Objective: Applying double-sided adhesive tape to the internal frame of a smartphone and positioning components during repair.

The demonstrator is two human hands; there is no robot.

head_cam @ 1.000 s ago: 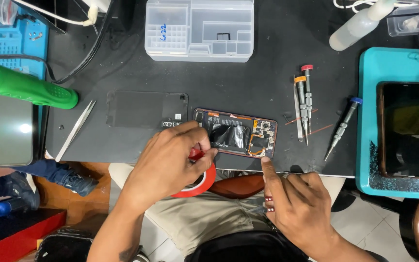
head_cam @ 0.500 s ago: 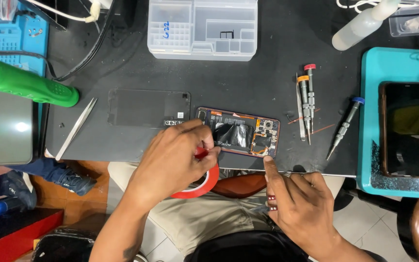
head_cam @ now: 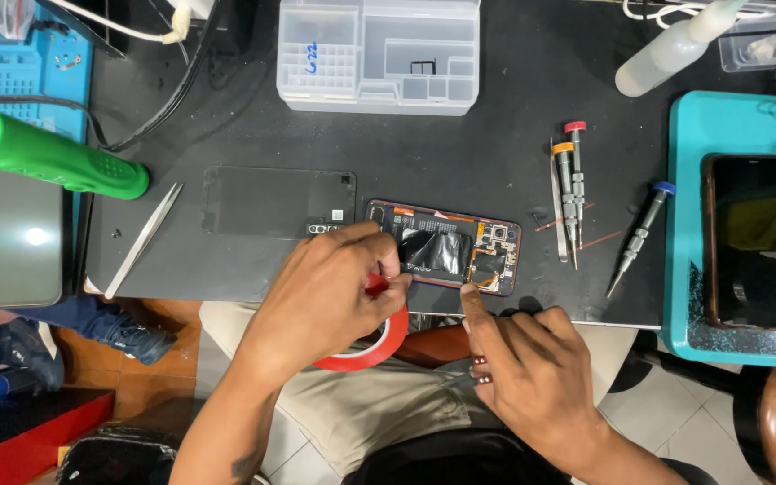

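A: Head view, item one?

B: Opened phone (head_cam: pixel 446 247), back removed, lying flat on the dark tabletop (head_cam: pixel 496 144) near its 6 o'clock edge. Left hand (head_cam: pixel 321 301) covers the phone's 9 o'clock end, fingers curled shut around a red tape roll (head_cam: pixel 372 346). Right hand (head_cam: pixel 532 377) sits at the phone's 5 o'clock, forefinger out and touching the phone's lower edge, other fingers folded, holding nothing I can make out.

A: Surroundings?

B: Black back cover (head_cam: pixel 276 199) at the phone's 9 o'clock. Tweezers (head_cam: pixel 144 239) further that way, green cylinder (head_cam: pixel 51 153) beyond. Clear parts organiser (head_cam: pixel 379 54) at 12 o'clock. Screwdrivers (head_cam: pixel 569 189) at 3 o'clock; another dark phone (head_cam: pixel 754 241) on a teal tray (head_cam: pixel 689 224).
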